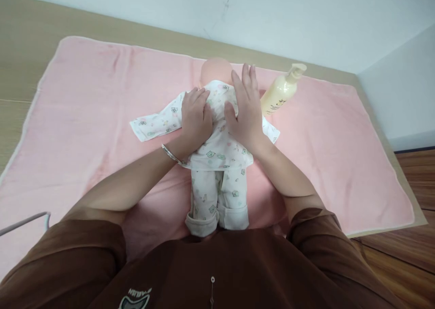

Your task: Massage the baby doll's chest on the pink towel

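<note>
A baby doll (216, 70) lies on a pink blanket, its head away from me and its face not showing. It wears a white printed top (220, 150) and matching trousers (204, 193) with turned-up cuffs. My left hand (196, 118) rests on the left side of the top near the shoulder, fingers laid over the cloth. My right hand (246, 112) lies flat against the right side, thumb apart and fingers stretched toward the head. Both sleeves spread outward; my right hand and wrist hide part of the right one.
The pink blanket (326, 150) covers much of a wooden table (20, 64). A pale yellow pump bottle (280, 91) stands close to my right hand. Behind the table is a white wall (306, 19). A thin grey cord-like thing (25, 223) shows at the lower left.
</note>
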Action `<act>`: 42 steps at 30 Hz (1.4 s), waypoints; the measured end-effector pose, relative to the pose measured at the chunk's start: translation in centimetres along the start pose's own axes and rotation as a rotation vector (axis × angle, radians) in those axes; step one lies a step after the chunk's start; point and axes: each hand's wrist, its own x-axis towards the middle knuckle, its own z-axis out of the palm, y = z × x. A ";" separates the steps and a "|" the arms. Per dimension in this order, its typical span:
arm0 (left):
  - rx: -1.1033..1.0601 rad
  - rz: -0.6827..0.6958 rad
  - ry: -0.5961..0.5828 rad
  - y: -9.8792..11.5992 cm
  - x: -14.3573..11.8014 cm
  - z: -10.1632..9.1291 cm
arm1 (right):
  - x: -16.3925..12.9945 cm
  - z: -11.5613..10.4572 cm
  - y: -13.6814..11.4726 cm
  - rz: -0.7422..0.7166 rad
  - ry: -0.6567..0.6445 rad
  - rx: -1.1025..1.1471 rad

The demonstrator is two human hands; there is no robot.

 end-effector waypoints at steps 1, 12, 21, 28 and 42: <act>-0.004 0.006 0.009 0.0 -0.1 0.0 | 0.0 0.4 -0.1 -0.019 -0.037 -0.004; -0.033 -0.072 0.030 -0.3 0.3 0.4 | 0.2 0.9 -0.1 -0.069 -0.099 0.006; -0.089 -0.099 0.049 -1.2 0.5 1.1 | 1.2 1.5 1.1 -0.145 -0.113 0.081; -0.045 -0.099 0.066 -1.2 0.5 1.1 | 0.9 0.9 0.4 -0.094 -0.143 0.002; -0.057 -0.087 0.079 -0.9 0.5 0.7 | 0.0 2.1 -0.5 -0.104 -0.233 -0.074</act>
